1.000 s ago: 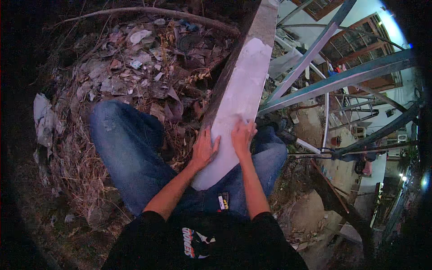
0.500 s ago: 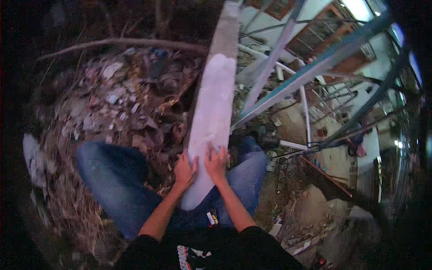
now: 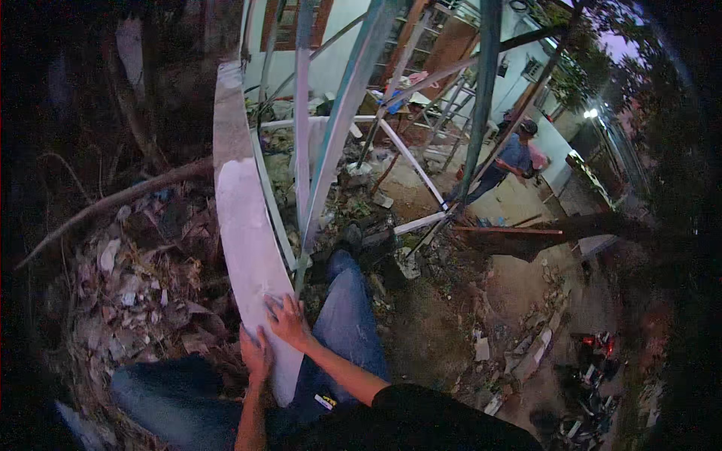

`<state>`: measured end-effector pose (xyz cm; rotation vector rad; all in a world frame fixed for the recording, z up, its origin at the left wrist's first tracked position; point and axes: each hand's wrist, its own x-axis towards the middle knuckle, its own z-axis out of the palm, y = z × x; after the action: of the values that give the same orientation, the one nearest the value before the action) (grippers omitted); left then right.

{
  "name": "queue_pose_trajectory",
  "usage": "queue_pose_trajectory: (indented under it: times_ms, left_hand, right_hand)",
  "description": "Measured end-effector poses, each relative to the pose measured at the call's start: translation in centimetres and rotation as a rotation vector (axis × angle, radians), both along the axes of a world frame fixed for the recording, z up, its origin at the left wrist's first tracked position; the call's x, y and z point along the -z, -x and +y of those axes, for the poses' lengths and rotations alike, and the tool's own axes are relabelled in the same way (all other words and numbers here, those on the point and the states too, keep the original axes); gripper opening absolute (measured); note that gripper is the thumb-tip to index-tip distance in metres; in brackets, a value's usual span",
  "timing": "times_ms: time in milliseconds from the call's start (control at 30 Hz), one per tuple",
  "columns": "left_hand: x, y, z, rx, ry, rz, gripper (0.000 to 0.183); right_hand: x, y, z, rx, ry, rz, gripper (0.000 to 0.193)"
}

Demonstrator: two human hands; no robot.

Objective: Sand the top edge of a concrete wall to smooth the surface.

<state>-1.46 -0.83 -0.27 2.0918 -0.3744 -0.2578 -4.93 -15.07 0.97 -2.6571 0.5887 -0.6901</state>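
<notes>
A long, narrow board [image 3: 252,248] runs away from between my legs. Its nearer stretch is coated white and its far end is bare grey. My left hand [image 3: 256,355] grips the board's left edge near its close end, thumb toward the top face. A little farther up, my right hand [image 3: 288,322] rests across the white top, fingers bent and spread. Whether anything small lies under those fingers is hidden. On my lap, by the board's near end, sits a small yellow and white object [image 3: 325,401], too small to name.
Slanting metal poles [image 3: 338,120] rise just right of the board, beside a white frame [image 3: 410,161]. Rubble and litter [image 3: 135,286] cover the ground at left, with a long branch [image 3: 120,199] above. Another person [image 3: 511,161] stands farther off, near a pale-walled house.
The view has swung to the right, so the board now appears farther left and the other person shows clearly. My right hand has shifted from the board's right side onto its top.
</notes>
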Motion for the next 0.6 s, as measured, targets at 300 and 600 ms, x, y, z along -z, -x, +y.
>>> queue_pose_trajectory:
  times_ms: [300,600]
  left_hand:
    - [-1.7,0.4,-1.0,-0.032,-0.105,0.072,0.066]
    - [0.1,0.5,-0.1,-0.006,0.017,0.037,0.064]
  right_hand:
    - [0.8,0.4,-0.6,0.007,0.046,-0.15,0.049]
    - [0.9,0.3,-0.2,0.01,-0.026,-0.107,0.049]
